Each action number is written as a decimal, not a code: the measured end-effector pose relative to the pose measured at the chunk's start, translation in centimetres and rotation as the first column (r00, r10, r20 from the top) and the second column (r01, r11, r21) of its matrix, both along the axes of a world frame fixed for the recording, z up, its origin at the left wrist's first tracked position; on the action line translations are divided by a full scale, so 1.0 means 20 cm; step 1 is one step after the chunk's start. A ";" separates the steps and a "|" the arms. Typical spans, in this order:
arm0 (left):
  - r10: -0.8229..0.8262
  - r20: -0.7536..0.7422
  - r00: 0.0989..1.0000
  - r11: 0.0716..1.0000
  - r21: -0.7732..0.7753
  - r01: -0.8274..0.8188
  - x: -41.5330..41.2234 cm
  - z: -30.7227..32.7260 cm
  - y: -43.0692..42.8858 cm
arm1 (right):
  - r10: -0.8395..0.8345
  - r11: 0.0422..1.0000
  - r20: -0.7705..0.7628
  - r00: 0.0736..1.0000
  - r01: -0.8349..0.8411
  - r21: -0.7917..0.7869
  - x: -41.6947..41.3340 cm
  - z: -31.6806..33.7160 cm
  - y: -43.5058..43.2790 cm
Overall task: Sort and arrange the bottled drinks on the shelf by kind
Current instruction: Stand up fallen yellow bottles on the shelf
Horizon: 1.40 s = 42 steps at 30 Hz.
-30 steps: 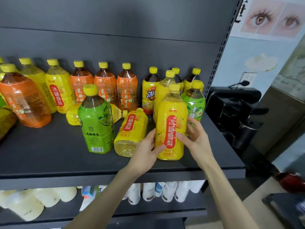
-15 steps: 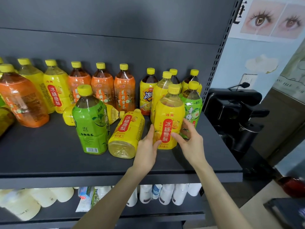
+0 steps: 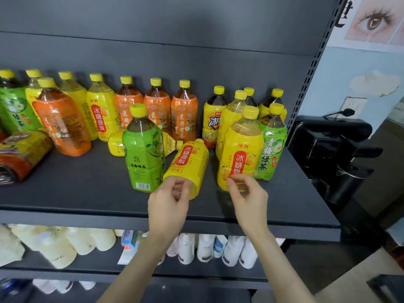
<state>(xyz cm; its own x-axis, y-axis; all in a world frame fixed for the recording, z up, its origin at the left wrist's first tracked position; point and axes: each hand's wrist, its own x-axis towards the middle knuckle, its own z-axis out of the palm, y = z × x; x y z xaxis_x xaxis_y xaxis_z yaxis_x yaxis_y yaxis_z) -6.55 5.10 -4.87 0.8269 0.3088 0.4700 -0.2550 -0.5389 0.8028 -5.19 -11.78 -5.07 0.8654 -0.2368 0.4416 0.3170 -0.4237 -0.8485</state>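
Shelf (image 3: pixel 76 189): we count three green bottles (image 3: pixel 142 154) and four orange bottles (image 3: pixel 184 114), all upright. Left hand (image 3: pixel 168 204) sits at the base of the lying yellow bottle (image 3: pixel 188 165). Right hand (image 3: pixel 249 195) sits before the upright yellow bottle (image 3: pixel 240 149), front right. Fingers of both are loosely curled, gripping nothing.

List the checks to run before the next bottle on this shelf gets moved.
1. Upright yellow bottle stands on the shelf: ok.
2. Right hand free, fingers loosely curled, holding nothing: ok.
3. Left hand at the base of the lying yellow bottle, grip: cannot tell.
4. Lying yellow bottle stood up: not ok, on its side.
5. Kinds grouped: not ok, green bottle stands among yellow ones.
6. Second fallen bottle behind the green bottle: not ok, on its side.
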 end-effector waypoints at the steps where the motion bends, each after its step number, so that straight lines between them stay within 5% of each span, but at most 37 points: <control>1: 0.036 0.017 0.999 0.999 -0.008 -0.036 0.00 0.01 0.05 | 0.026 1.000 -0.024 0.999 -0.026 0.015 0.01 0.00 0.05; 7: 0.058 -0.203 0.978 0.996 -0.049 -0.069 0.06 -0.03 0.21 | 0.101 0.995 -0.227 0.969 -0.099 0.022 0.14 0.00 0.28; 14: -0.194 -0.355 0.915 0.981 -0.068 0.181 0.15 -0.03 0.30 | 0.136 0.956 -0.456 0.879 0.006 0.295 0.28 0.03 0.43; 18: -0.337 -0.375 0.864 0.936 -0.235 0.264 0.19 -0.04 0.34 | 0.189 0.901 -0.408 0.894 0.007 0.433 0.25 0.02 0.43; 27: -0.611 -0.195 0.768 0.739 -0.488 0.464 0.17 -0.07 0.38 | 0.266 0.890 -0.258 0.929 -0.134 0.436 0.12 0.01 0.39; 42: -0.691 -0.178 0.701 0.702 -0.397 0.591 0.21 -0.15 0.40 | 0.253 0.927 -0.037 0.967 -0.232 0.294 0.13 0.07 0.29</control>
